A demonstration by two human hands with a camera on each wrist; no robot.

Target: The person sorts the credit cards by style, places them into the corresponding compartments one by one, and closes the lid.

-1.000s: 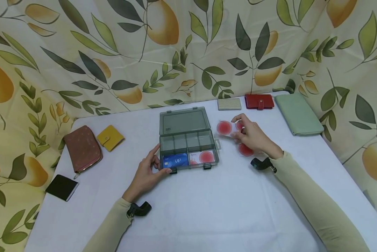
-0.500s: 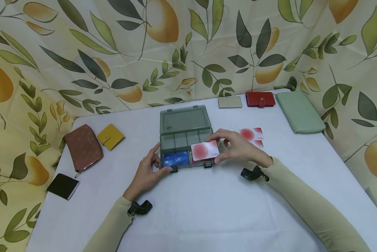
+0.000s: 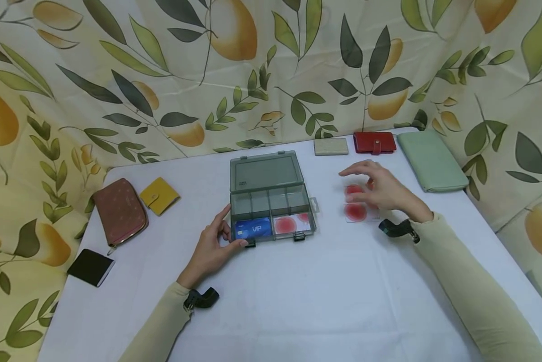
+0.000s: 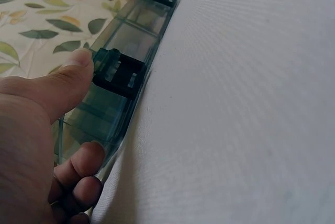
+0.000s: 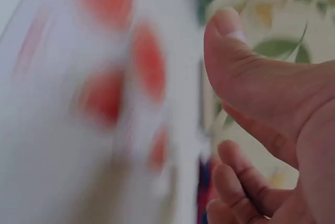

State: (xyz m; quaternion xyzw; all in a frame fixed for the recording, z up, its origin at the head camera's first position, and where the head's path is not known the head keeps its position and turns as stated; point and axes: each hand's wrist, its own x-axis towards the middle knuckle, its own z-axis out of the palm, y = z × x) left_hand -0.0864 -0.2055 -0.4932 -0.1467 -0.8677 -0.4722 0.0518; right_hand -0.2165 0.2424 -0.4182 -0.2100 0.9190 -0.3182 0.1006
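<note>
- Far left on the counter (image 3: 298,301) I see a black card holder (image 3: 90,268), a dusty-pink pouch (image 3: 119,211) and a small yellow wallet (image 3: 159,195), all well apart from my hands.
- My left hand (image 3: 212,246) grips the front left corner of the grey organiser box (image 3: 271,201): in the left wrist view the thumb lies on the front wall beside a black latch (image 4: 118,72), and the curled fingers sit under the corner.
- The box stands open in the middle of the counter, lid laid back. Its front left compartment holds a blue VIP card (image 3: 253,230); the front right one holds white cards with red spots (image 3: 291,223). The back compartments look empty.
- Right of the box, a small stack of red-spotted cards (image 3: 356,212) lies on the cloth.
- My right hand (image 3: 381,191) hovers over that stack, fingers loosely spread and holding nothing; I can't tell whether the fingertips touch the cards. The right wrist view is badly blurred, showing only red spots and an uncurled thumb (image 5: 230,56).
- Along the back edge sit a beige case (image 3: 330,146), a red wallet (image 3: 374,142) and a long mint-green wallet (image 3: 431,161).
</note>
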